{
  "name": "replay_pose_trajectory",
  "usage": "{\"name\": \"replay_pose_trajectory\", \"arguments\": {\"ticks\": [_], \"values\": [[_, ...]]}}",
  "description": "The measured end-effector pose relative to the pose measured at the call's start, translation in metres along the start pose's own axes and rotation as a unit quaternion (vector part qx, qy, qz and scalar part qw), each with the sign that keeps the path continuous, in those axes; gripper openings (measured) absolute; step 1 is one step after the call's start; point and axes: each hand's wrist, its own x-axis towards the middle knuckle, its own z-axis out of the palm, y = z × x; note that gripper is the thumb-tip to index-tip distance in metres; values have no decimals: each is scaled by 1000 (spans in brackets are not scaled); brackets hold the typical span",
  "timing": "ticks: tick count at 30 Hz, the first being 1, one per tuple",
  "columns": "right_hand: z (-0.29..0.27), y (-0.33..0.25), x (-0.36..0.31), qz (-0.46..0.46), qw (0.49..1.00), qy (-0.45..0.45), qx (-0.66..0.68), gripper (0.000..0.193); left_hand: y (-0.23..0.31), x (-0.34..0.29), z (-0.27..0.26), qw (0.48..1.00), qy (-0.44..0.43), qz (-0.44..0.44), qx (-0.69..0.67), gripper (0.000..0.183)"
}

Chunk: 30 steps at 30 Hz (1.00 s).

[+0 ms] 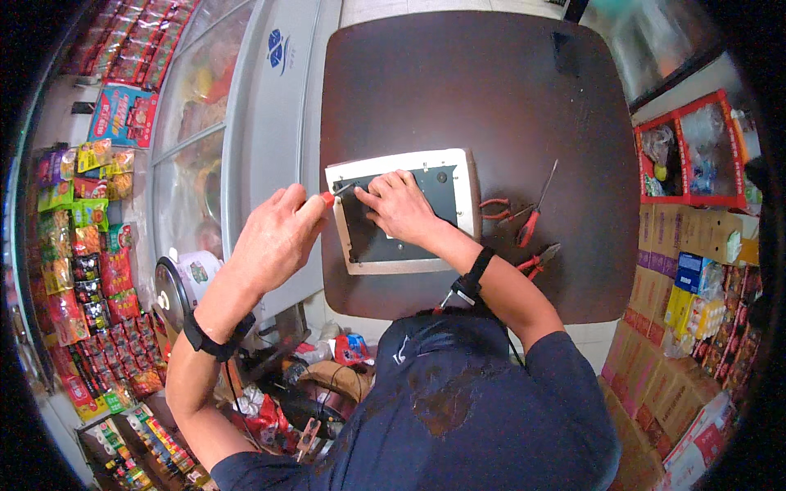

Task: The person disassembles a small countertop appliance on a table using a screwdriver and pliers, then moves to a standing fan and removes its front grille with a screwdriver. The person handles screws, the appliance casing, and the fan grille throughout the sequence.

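Observation:
A flat appliance with a pale frame and a black underside panel lies on the dark table. My left hand is closed round the red handle of a screwdriver, whose thin metal shaft reaches to the panel's upper left corner. Across the panel rests my right hand, its index fingertip close to the screwdriver's tip. The thumb and index finger look apart, while the other fingers bend over the panel. Whether a screw sits under the tip is too small to tell.
Right of the appliance lie red-handled pliers, another red screwdriver and a second pair of pliers on the brown table. A grey freezer borders the table's left side. Cardboard boxes are stacked at right.

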Motion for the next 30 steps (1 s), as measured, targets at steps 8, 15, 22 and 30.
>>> {"name": "replay_pose_trajectory", "arguments": {"ticks": [8, 15, 22, 30], "values": [[-4, -2, 2, -20, 999, -2, -33, 57, -4, 3, 0, 997, 30, -69, 28, 28], [-11, -7, 3, -25, 999, 12, -42, 54, -5, 0, 9, 997, 52, -59, 0, 22], [-9, -9, 4, -20, 999, -11, -36, 59, -10, -4, 13, 996, 86, 19, 5, 21], [-6, -8, 3, -25, 998, -1, -59, 62, -25, -3, 17, 997, 73, 32, -2, 22]]}}
